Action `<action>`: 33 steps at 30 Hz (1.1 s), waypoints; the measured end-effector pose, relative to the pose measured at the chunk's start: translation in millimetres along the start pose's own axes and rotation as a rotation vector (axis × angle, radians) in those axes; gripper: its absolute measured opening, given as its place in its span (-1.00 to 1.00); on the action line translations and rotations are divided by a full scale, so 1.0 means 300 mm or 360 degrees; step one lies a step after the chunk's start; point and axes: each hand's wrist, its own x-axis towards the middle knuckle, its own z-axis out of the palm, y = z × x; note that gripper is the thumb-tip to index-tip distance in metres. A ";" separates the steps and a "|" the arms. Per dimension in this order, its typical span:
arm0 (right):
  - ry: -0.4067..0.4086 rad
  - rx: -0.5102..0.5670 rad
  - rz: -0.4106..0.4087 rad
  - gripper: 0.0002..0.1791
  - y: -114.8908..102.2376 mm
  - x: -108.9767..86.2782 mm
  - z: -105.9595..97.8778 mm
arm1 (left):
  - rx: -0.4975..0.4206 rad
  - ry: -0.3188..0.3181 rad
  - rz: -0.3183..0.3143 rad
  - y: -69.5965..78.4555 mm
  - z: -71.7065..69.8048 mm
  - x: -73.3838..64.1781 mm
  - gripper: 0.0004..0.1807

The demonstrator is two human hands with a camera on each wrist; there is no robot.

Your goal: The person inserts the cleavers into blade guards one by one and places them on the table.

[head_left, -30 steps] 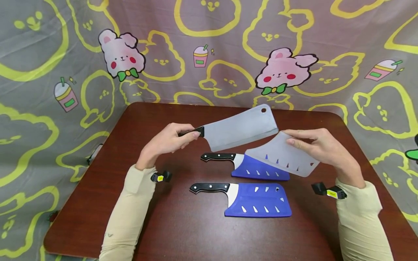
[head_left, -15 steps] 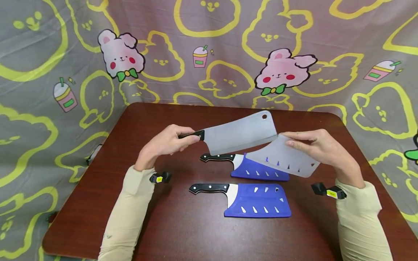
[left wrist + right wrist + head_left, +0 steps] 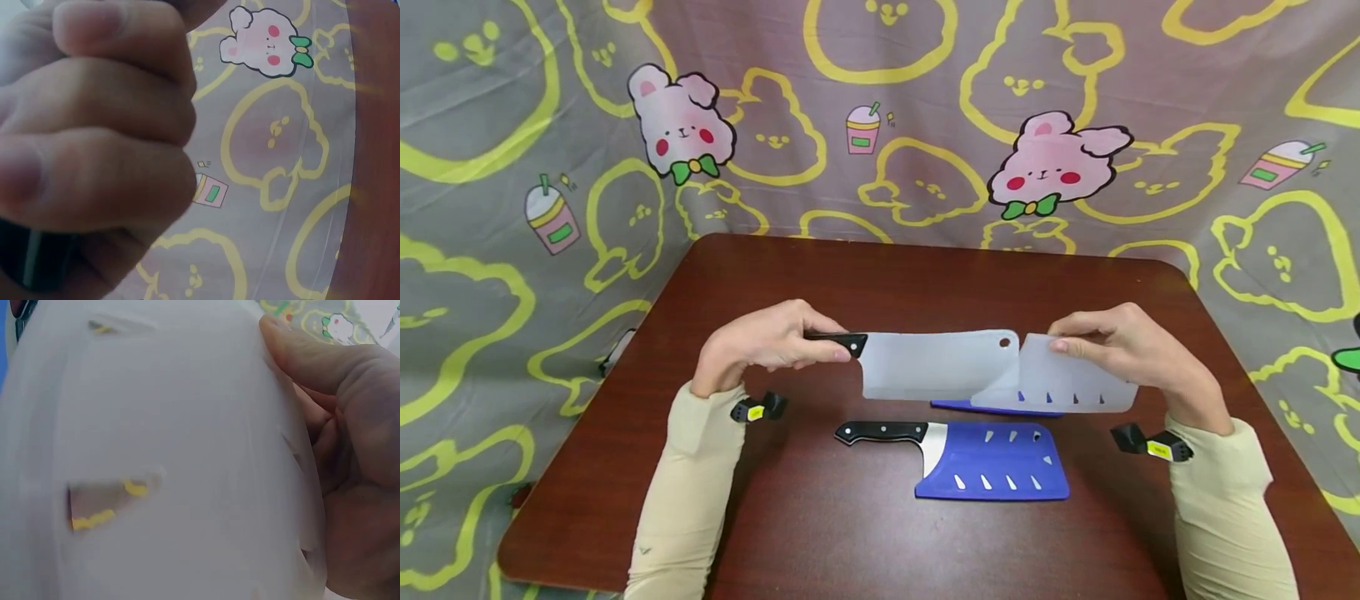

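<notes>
My left hand (image 3: 771,340) grips the black handle (image 3: 842,340) of a cleaver. Its broad bare steel blade (image 3: 932,365) points right and lies nearly level above the table. In the left wrist view, curled fingers (image 3: 94,169) wrap the dark handle (image 3: 37,256). A frosted white blade guard (image 3: 1075,379) with small slots is pinched along its top edge by my right hand (image 3: 1123,343). The blade's far end overlaps the guard's slanted mouth in the head view. Up close in the right wrist view, the guard (image 3: 187,425) fills most of the picture, thumb on its edge.
A second cleaver in a blue guard (image 3: 1000,458) lies on the brown table (image 3: 820,533), its black handle (image 3: 880,431) to the left. Behind it, only a strip of another blue guard (image 3: 951,406) shows under the held pieces. A cartoon-printed curtain (image 3: 925,100) hangs around the table.
The cleaver has come down and levelled out from its upward slant. The white guard has turned level too, and its mouth now overlaps the blade's end, covering most of the rear blue-guarded cleaver.
</notes>
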 end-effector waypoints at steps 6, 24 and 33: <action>-0.0101 -0.0021 -0.0036 -0.86 -0.014 0.011 0.040 | 0.0247 -0.0035 0.0133 0.001 0.020 0.022 -0.74; 0.0223 0.0058 0.0563 -0.65 0.009 -0.049 -0.075 | 0.0317 0.0271 0.0112 0.005 -0.033 -0.053 -0.94; 0.0773 0.0590 0.0303 -0.39 0.039 0.015 -0.012 | 0.0210 0.0334 0.0076 0.088 -0.041 -0.069 -0.85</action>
